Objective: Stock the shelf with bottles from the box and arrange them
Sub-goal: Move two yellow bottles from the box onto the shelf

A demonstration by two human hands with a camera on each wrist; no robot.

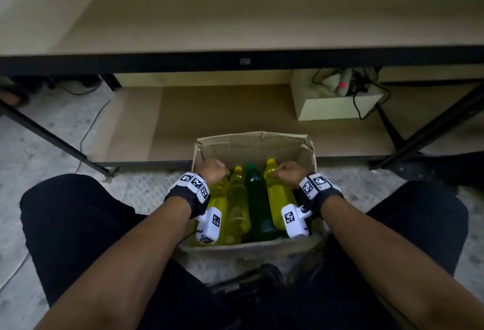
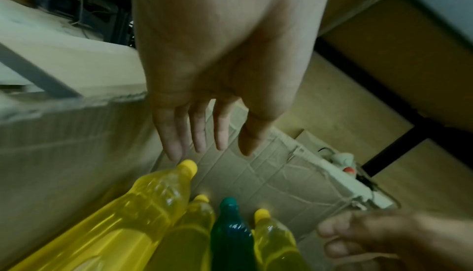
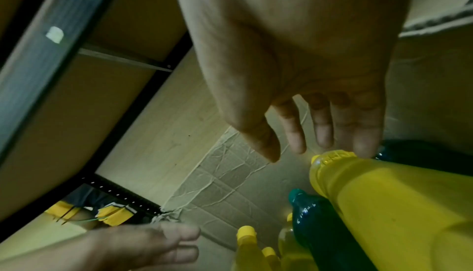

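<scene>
Open cardboard box [image 1: 252, 146] on the floor, its far wall standing just beyond both sets of fingertips; bare cardboard shows between the bottle caps and that wall. Behind the box, the lower board [image 1: 235, 120] of the shelf [image 1: 235, 61] lies open apart from a white box [image 1: 337, 108] of cables well to the right of the right hand [image 1: 289, 173].

Four bottles lie side by side, caps toward the far wall: three yellow, one green bottle [image 1: 255, 198]. All are translucent plastic with matching caps.

Left hand [image 1: 213, 171]: fingers [image 2: 198, 133] extended and slightly spread, holding nothing, tips just above the cap of the leftmost yellow bottle [image 2: 143, 204].

Right hand: fingers [image 3: 323, 127] extended, gripping nothing; one fingertip at the cap of the rightmost yellow bottle [image 3: 384, 204].
</scene>
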